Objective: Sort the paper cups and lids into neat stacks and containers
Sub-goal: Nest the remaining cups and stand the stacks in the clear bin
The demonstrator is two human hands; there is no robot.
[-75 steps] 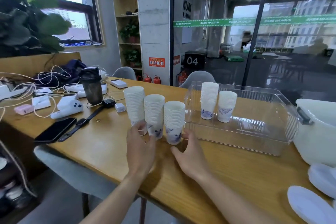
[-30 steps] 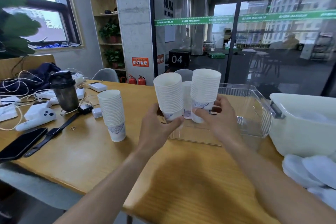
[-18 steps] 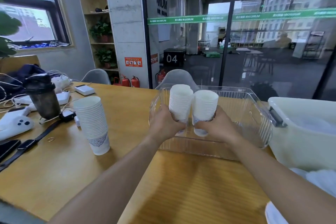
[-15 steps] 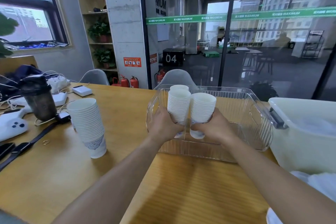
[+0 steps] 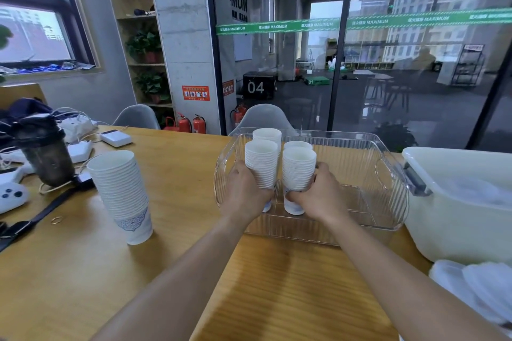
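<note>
Over the clear ribbed bin [image 5: 388, 174] at the far side of the wooden table [image 5: 277, 285], both hands are down inside with a stack apiece. The left hand [image 5: 243, 196] is wrapped round the lower part of one stack of white paper cups [image 5: 261, 163], and the right hand [image 5: 318, 196] is wrapped round the stack beside it [image 5: 298, 167]; the two stacks stand upright, side by side and nearly touching. Each is a tall nest of plain white cups with tightly layered rims, and the bottom cup shows a faint blue print. Their bases are at or just above the bin floor; I cannot tell which. Behind them, deeper in the bin, two more stacks [image 5: 267, 134] stand upright, partly hidden by the held ones.

Out on the table to the left, well apart from the bin, another tall stack of cups [image 5: 122, 194] leans slightly, its bottom cup printed in blue. Farther left sit a dark shaker bottle [image 5: 45, 152], a white game controller [image 5: 11, 196], a dark strap [image 5: 36, 219] and tangled white cables [image 5: 74, 124]. Just beside the bin on the right stands a milky-white tub [image 5: 457, 230], and white plastic lids [image 5: 479, 288] lie in front of it at the table's edge.
</note>
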